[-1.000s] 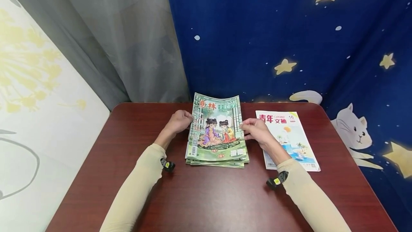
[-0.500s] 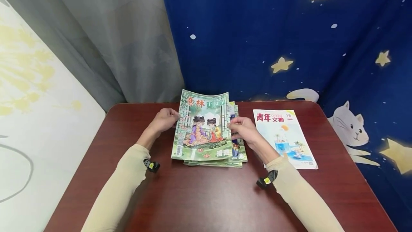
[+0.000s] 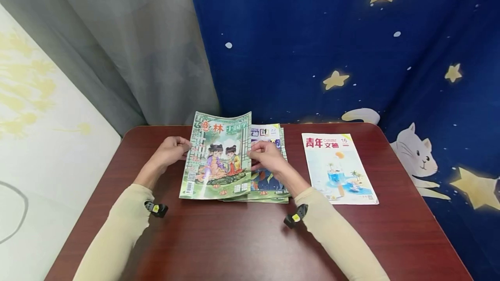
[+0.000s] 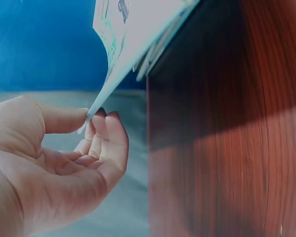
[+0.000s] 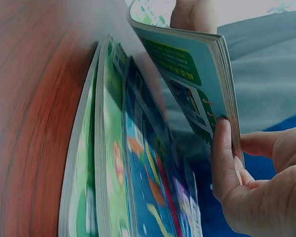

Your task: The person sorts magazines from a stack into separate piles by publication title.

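A green magazine (image 3: 218, 159) with two cartoon children on its cover is held between both hands. My left hand (image 3: 169, 153) pinches its left edge between thumb and fingers, as the left wrist view also shows. On the opposite edge, my right hand (image 3: 269, 157) pinches it the same way. In the right wrist view the held magazine (image 5: 195, 84) is raised above a stack of magazines (image 5: 108, 163), its back cover turned down. A dark blue magazine (image 3: 267, 181) tops that stack, partly hidden by the held one and my right hand.
A white magazine (image 3: 340, 168) with red lettering lies flat at the right of the dark red table (image 3: 242, 242). Behind the table's far edge hang a grey curtain (image 3: 156, 47) and a blue starry curtain (image 3: 281, 55).
Both hands have carried the green magazine leftward off the top of the stack. The dark blue magazine beneath has come into view. The view has also shifted slightly.
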Action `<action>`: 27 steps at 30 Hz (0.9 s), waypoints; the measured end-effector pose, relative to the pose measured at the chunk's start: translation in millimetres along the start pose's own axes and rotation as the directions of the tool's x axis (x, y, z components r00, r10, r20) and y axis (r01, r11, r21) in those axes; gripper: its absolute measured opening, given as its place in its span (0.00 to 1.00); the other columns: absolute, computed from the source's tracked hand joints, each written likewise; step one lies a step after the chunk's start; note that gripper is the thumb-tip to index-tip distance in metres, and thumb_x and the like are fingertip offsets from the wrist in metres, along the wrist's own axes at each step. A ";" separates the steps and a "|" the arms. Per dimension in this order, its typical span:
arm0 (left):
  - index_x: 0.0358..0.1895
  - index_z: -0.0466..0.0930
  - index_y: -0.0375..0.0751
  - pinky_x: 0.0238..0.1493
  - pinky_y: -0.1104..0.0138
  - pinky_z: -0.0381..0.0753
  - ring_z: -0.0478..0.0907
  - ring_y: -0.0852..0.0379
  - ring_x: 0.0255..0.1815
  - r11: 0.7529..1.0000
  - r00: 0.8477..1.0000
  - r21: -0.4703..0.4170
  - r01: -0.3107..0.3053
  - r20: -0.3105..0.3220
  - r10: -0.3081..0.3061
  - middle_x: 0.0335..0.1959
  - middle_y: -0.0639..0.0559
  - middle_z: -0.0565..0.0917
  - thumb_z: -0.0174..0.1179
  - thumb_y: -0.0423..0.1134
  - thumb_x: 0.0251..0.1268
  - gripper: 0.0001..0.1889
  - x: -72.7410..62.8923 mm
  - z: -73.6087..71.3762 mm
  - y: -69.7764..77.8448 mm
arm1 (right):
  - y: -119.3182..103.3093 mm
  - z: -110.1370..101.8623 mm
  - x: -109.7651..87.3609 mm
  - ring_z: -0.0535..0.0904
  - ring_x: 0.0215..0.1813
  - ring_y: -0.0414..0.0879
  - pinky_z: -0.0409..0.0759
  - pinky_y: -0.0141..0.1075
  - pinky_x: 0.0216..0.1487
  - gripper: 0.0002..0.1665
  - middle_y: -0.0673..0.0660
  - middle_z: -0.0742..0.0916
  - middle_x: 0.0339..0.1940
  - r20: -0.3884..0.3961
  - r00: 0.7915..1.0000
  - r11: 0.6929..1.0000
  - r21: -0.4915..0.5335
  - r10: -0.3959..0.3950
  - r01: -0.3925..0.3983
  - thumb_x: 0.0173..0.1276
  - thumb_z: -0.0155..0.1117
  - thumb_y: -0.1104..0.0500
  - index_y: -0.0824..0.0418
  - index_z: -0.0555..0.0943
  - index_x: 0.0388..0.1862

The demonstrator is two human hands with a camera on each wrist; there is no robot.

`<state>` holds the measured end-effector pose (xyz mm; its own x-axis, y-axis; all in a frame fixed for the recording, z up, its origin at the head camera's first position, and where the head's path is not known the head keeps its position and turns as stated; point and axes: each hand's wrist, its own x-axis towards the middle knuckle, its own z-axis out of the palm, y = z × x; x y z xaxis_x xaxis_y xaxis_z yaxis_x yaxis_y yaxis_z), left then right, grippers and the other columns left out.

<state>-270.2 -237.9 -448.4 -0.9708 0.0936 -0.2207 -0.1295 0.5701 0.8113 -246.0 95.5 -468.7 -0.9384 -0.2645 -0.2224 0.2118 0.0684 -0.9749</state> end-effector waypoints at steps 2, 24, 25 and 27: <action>0.62 0.75 0.24 0.63 0.45 0.83 0.84 0.45 0.55 1.000 1.000 0.007 0.001 -0.005 -0.001 0.59 0.31 0.81 0.46 0.39 0.84 0.20 -2.0 -8.1 -5.0 | -0.6 9.5 3.1 0.86 0.27 0.43 0.89 0.39 0.31 0.10 0.52 0.83 0.37 0.003 1.000 1.000 -0.001 0.005 -0.005 0.77 0.66 0.61 0.66 0.79 0.49; 0.64 0.72 0.24 0.48 0.67 0.84 0.82 0.56 0.48 0.991 0.994 0.089 0.104 -0.042 -0.101 0.59 0.33 0.80 0.44 0.42 0.87 0.22 -5.8 -68.2 -75.0 | 8.7 106.1 26.8 0.84 0.34 0.46 0.92 0.42 0.41 0.06 0.54 0.80 0.36 0.020 0.999 0.983 0.178 0.044 -0.047 0.75 0.66 0.67 0.67 0.78 0.45; 0.64 0.72 0.24 0.47 0.69 0.83 0.82 0.56 0.48 0.990 0.993 0.089 0.112 -0.040 -0.108 0.59 0.34 0.80 0.44 0.43 0.87 0.22 -5.5 -69.4 -77.9 | 9.0 109.5 27.3 0.85 0.34 0.46 0.92 0.42 0.41 0.06 0.54 0.80 0.35 0.019 0.999 0.983 0.177 0.044 -0.047 0.75 0.66 0.67 0.67 0.78 0.45; 0.64 0.71 0.23 0.46 0.70 0.83 0.82 0.57 0.48 0.990 0.993 0.081 0.117 -0.027 -0.115 0.59 0.34 0.80 0.44 0.42 0.87 0.22 -5.9 -72.2 -83.3 | 10.1 116.9 28.6 0.85 0.33 0.45 0.92 0.42 0.40 0.06 0.54 0.81 0.35 0.004 0.999 0.985 0.170 0.042 -0.042 0.75 0.67 0.67 0.67 0.78 0.45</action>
<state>-268.2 -344.9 -475.6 -0.9546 0.0058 -0.2978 -0.2249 0.6416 0.7333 -238.8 -23.8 -485.9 -0.9277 -0.2648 -0.2633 0.2944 -0.0849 -0.9519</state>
